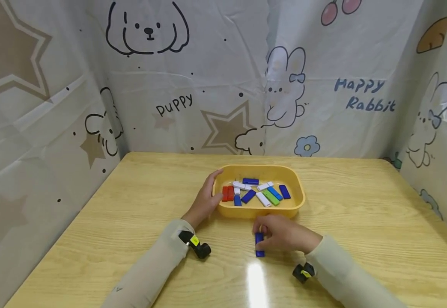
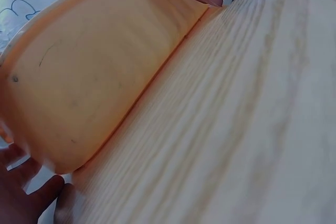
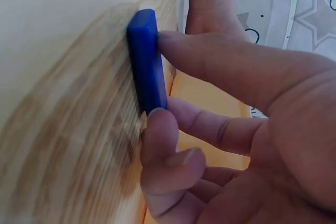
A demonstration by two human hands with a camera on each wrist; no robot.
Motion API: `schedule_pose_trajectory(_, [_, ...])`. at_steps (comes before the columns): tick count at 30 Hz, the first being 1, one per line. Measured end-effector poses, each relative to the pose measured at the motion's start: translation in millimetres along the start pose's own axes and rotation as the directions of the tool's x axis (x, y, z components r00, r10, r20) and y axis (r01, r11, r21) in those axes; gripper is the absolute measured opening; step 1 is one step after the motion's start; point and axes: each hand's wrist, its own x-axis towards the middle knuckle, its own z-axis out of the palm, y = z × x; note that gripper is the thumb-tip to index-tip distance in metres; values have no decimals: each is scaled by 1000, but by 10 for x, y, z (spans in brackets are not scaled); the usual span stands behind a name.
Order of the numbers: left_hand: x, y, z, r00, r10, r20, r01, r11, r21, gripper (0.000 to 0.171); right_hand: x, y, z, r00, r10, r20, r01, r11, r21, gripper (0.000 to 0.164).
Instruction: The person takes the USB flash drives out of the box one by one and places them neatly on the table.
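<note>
Blue stick in front of the yellow tray
Right hand pinches it at the table; left hand grips the tray's left end. Uneven finger pressure could let the stick slip.

Head view from above, forward and down over table, wrist views close and low, all sharing blue stick

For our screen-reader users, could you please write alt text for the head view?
A person's right hand pinches a dark blue stick at a wooden table, in front of a yellow tray of red, white, green and blue sticks that the left hand touches. Patterned cloth hangs behind.
</note>
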Motion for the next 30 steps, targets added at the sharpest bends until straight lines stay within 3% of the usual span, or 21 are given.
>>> schedule_pose_trajectory(12, [115, -107, -62, 996, -62, -68, 66, 996, 57, 57, 132, 43, -131, 999, -32, -1, 32, 999, 14, 31])
schedule_pose_trajectory(15, [137, -130, -65, 996, -56, -68, 59, 997, 52, 57, 128, 23, -264, 998, -58, 4, 58, 998, 27, 31])
schedule_pose_trajectory(22, [192, -145, -74, 995, -67, -67, 71, 996, 61, 56, 277, 48, -699, 994, -93, -57, 92, 995, -36, 9])
schedule_pose_trajectory(26, [194, -153, -64, 996, -76, -51, 78, 996, 39, 57, 442, 211, -799, 997, -17, -81, 11, 998, -65, 12])
schedule_pose_trajectory(30, [199, -176, -57, 996, -75, -53, 75, 997, 10, 58, 593, 406, -771, 992, 114, -55, -121, 983, -136, 33])
